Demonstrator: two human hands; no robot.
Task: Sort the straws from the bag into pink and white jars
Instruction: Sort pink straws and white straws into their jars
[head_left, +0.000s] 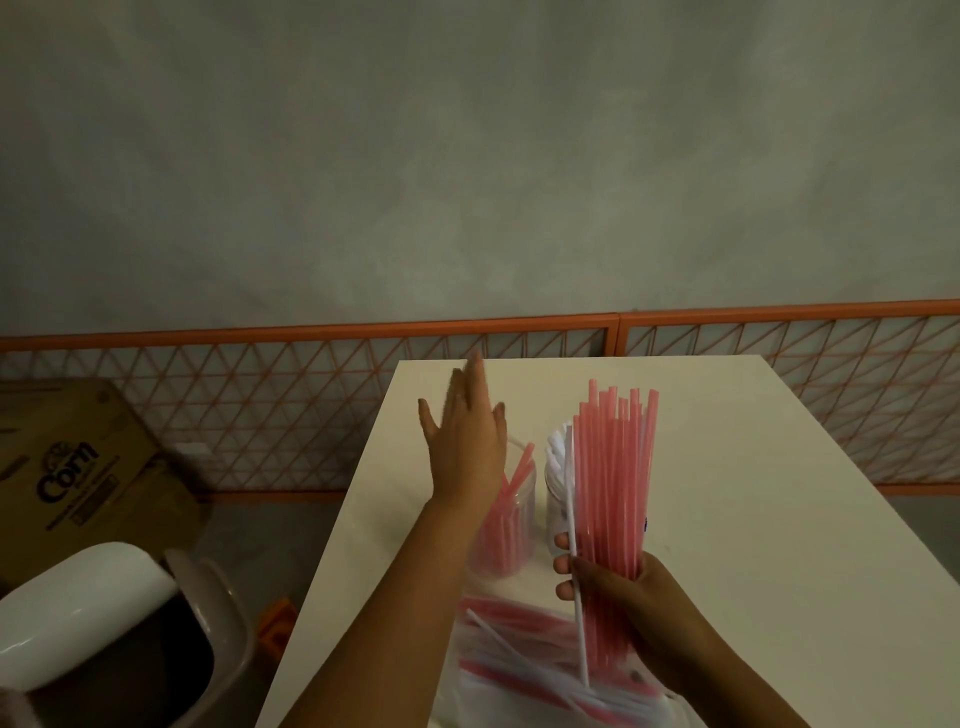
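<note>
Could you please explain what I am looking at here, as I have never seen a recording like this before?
There is no machine here: a person wears a camera on the head, so the single picture looks forward and down at their own two bare hands. The right hand grips a bundle of pink straws with one white straw among them. The left hand is open and empty, raised above the jar of pink straws. Beside it stands the jar of white straws. Nearer the person, a clear bag of mixed straws lies on the pale table.
</note>
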